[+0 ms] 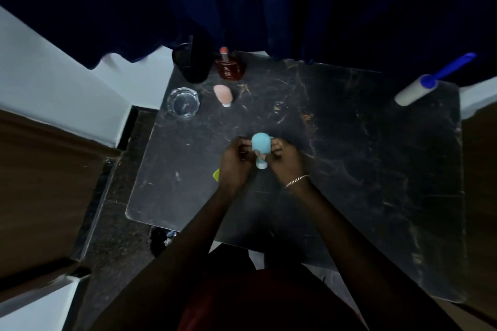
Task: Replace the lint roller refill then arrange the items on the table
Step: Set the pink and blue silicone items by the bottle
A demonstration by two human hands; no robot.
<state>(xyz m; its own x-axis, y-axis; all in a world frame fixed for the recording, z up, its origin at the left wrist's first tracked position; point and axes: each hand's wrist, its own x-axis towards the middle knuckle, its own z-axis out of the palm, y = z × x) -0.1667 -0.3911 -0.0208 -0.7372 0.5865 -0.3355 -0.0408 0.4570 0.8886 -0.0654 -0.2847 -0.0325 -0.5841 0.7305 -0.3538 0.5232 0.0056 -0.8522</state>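
Observation:
A small light-blue item [260,147] with a rounded top and a narrow pale base is held over the middle of the dark marble table [363,169]. My left hand [236,161] and my right hand [285,160] both grip its sides. The lint roller [419,88], with a white roll and a blue handle, lies at the table's far right corner, away from both hands. A similar pink item [222,94] lies at the far left of the table. A yellow-green thing [216,174] peeks out from under my left hand, mostly hidden.
A glass ashtray [183,102] sits at the far left. Behind it stand a dark container [192,62] and a brown bottle [230,66] with a red cap. Dark blue curtains [269,2] hang behind the table. A wooden surface [40,183] lies to the left.

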